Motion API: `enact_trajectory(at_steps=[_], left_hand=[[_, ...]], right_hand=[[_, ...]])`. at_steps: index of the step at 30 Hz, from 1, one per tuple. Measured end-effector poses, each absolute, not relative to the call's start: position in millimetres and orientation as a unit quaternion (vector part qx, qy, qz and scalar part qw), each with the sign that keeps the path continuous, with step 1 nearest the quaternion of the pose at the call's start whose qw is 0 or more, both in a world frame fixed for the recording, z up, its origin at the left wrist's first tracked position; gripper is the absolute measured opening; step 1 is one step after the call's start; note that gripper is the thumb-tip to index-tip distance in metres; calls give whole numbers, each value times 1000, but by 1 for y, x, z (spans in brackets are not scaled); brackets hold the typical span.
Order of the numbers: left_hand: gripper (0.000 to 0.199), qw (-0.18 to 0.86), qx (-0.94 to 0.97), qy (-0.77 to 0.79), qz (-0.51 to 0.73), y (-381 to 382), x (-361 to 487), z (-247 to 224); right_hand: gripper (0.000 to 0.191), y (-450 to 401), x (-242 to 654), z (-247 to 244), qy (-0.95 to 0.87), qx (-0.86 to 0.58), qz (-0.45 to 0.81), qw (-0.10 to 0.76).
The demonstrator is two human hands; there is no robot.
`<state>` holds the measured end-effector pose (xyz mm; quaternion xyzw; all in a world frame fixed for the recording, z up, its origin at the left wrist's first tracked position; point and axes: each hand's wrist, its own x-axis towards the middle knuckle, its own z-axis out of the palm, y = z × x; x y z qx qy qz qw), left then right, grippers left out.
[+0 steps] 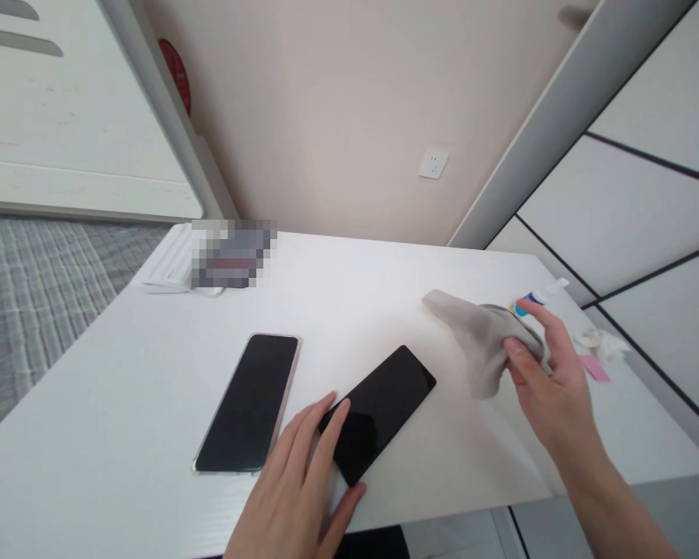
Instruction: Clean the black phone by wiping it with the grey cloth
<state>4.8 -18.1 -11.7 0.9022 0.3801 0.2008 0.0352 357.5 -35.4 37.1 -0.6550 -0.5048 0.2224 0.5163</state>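
Observation:
A black smartphone (384, 407) lies slanted on the white table, dark screen up. My left hand (303, 473) reaches over its near-left end, fingertips along one edge and thumb at the lower corner, gripping it against the table. In my right hand (551, 380), thumb and fingers pinch a grey cloth (483, 341), which hangs loosely to the right of the phone. A second smartphone (250, 404) in a clear case rests left of the first, its screen also dark; my left hand is close to its lower right edge.
On the white table (93, 388), a small white and blue tube (541, 296), crumpled tissue (603, 341) and a pink slip (594, 368) lie at the right. A blurred-out item (236, 256) and white papers (166, 260) sit at the back left. Behind stands a wall with a socket (434, 164).

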Motion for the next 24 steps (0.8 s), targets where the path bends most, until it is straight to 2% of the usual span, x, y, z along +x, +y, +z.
enact_trajectory(at_steps=[4,6,11,14,16,18,20,24], left_hand=[[66,25,890,396,225,-16,6,-11],[66,18,887,399,230,-17,7,-9],[67,3,885,402,237,-21,8,-11],[67,16,874,417,248,-22,8,-14],[66,53,859,440,258,-23,9,-14],[67,93,844,456,267,-25,11,-13],[77,116,836,462,272,-27,13,-11],[97,113,831,477,263,-29,16,-9]], right_hand=[[28,-29,349,40,-448,-643,313,536],[24,-26,346,40,-434,-637,342,537],[20,-30,345,40,-439,-639,281,566],[41,-42,337,41,-476,-647,202,561],[55,-50,325,37,-526,-650,177,519],[58,-54,309,29,-592,-646,174,449],[59,-53,290,19,-657,-631,177,372],[84,-50,254,4,-743,-586,173,272]])
